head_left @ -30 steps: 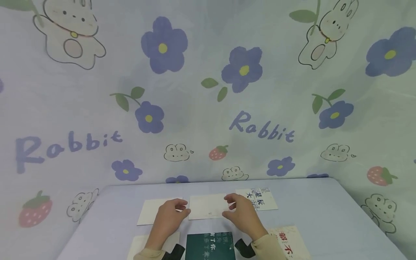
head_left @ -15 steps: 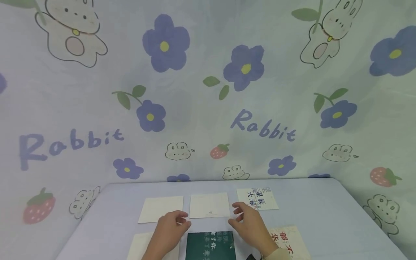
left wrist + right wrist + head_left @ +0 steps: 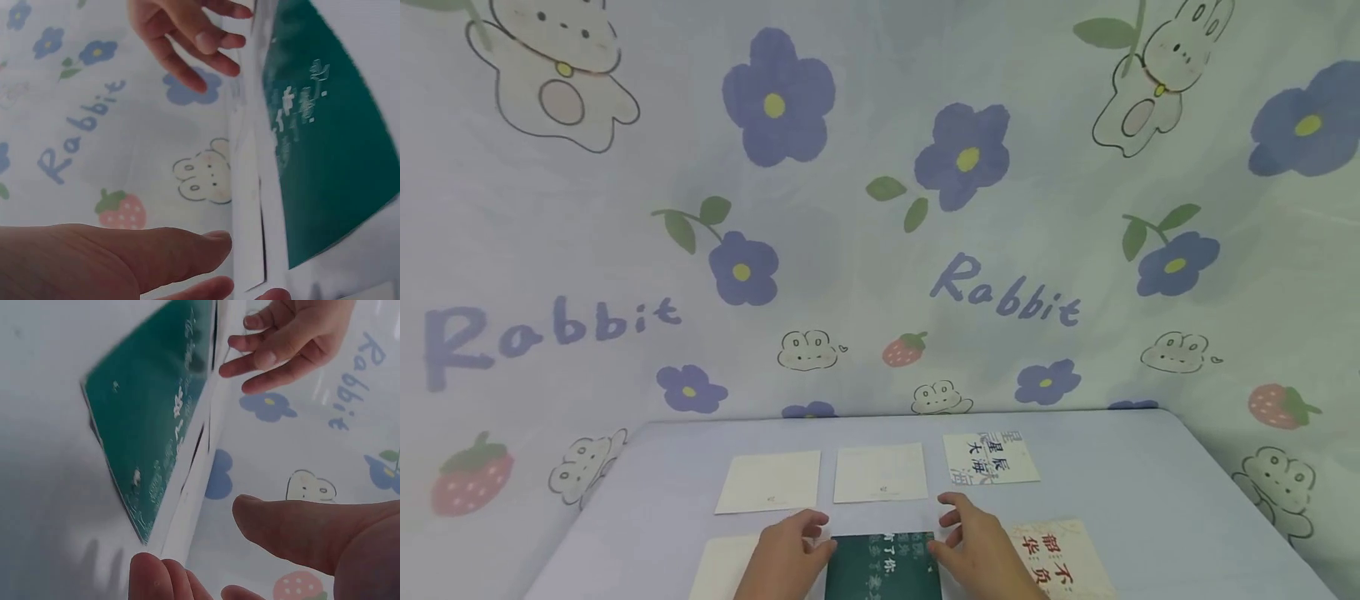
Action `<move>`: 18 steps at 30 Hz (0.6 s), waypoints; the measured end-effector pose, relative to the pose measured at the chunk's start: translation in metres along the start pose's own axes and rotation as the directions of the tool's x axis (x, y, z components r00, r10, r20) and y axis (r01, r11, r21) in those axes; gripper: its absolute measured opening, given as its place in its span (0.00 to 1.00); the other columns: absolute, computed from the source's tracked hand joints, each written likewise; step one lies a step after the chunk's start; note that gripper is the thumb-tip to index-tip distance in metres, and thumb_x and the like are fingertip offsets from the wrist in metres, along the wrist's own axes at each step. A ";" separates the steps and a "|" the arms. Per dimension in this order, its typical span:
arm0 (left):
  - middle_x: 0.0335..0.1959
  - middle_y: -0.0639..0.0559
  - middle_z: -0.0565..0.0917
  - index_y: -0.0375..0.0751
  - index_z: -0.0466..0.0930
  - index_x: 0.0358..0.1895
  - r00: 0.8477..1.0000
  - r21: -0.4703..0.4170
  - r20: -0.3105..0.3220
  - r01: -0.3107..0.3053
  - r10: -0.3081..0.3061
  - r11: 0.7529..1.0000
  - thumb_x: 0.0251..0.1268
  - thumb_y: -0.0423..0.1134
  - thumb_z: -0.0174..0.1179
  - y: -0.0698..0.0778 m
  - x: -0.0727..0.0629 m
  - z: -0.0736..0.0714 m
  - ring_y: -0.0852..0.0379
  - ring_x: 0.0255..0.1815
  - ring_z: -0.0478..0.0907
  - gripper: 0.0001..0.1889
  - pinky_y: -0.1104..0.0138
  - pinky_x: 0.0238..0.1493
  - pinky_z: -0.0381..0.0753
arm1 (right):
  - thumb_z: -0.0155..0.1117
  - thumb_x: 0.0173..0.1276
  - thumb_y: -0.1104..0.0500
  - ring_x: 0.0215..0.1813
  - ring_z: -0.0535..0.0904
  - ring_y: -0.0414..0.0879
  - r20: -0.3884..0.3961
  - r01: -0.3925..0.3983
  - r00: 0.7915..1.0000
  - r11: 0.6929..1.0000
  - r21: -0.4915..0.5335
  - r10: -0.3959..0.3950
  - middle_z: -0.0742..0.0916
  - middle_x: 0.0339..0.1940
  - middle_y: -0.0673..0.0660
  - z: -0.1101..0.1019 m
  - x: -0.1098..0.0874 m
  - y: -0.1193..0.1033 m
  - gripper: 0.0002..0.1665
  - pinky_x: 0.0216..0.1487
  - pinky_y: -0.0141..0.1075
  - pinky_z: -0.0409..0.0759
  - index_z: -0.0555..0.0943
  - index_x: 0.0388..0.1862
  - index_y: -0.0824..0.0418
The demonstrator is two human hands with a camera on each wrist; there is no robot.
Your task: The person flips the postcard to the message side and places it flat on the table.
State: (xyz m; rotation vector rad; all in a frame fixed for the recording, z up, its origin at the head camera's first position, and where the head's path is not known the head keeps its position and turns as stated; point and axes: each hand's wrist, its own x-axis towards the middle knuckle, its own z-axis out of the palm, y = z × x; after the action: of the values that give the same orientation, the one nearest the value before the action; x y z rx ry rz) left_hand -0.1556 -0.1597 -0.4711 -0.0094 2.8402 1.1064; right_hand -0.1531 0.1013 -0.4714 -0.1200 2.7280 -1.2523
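Observation:
A dark green card (image 3: 883, 571) with white characters lies at the front middle of the table, its lower part cut off by the head view. My left hand (image 3: 790, 550) hovers at its left upper corner, fingers relaxed. At the opposite corner is my right hand (image 3: 973, 546), thumb tip near the card's edge. Both wrist views show a gap between the fingers and the green card. Behind it lies a plain cream card (image 3: 880, 473) with a tiny mark at its lower edge. Neither hand holds anything.
At the back left is another plain card (image 3: 767, 483); at the back right, a card with blue characters (image 3: 992, 458). My left hand partly covers a cream card (image 3: 718, 571). A card with red characters (image 3: 1060, 558) lies beside my right hand. A patterned cloth (image 3: 850, 250) hangs behind.
Both hands have drawn back toward me, from the sides of the back middle card to the green card's upper corners. The cards show no clear movement.

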 end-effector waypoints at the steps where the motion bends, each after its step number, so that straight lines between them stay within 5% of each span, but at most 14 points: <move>1: 0.40 0.45 0.86 0.36 0.84 0.48 1.000 0.009 0.001 -0.008 0.008 1.000 0.59 0.38 0.71 -0.001 -0.001 0.001 0.52 0.36 0.82 0.16 0.54 0.40 0.85 | 0.75 0.61 0.57 0.37 0.80 0.46 0.006 0.008 1.000 1.000 0.002 -0.008 0.85 0.43 0.56 0.000 -0.001 0.001 0.37 0.38 0.45 0.82 0.71 0.66 0.68; 13: 0.40 0.47 0.84 0.34 0.83 0.51 0.997 0.057 0.056 -0.055 0.052 0.997 0.58 0.38 0.71 -0.010 -0.007 0.010 0.59 0.27 0.73 0.19 0.64 0.30 0.77 | 0.76 0.61 0.57 0.33 0.79 0.44 0.048 -0.008 0.999 1.000 0.003 0.007 0.85 0.42 0.55 0.005 -0.009 0.011 0.40 0.33 0.41 0.79 0.69 0.67 0.71; 18: 0.28 0.54 0.80 0.34 0.83 0.51 0.993 0.071 0.055 -0.105 0.101 0.992 0.59 0.40 0.71 -0.012 -0.011 0.011 0.61 0.22 0.70 0.19 0.67 0.25 0.71 | 0.75 0.61 0.58 0.33 0.79 0.45 0.080 -0.013 0.997 0.999 0.029 0.010 0.85 0.43 0.57 0.008 -0.009 0.013 0.37 0.33 0.42 0.79 0.71 0.65 0.69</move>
State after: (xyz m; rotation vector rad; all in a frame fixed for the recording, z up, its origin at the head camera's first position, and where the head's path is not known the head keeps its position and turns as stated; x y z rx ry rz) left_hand -0.1429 -0.1615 -0.4868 0.1699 2.8618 1.0036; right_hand -0.1432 0.1056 -0.4856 -0.1477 2.6375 -1.2566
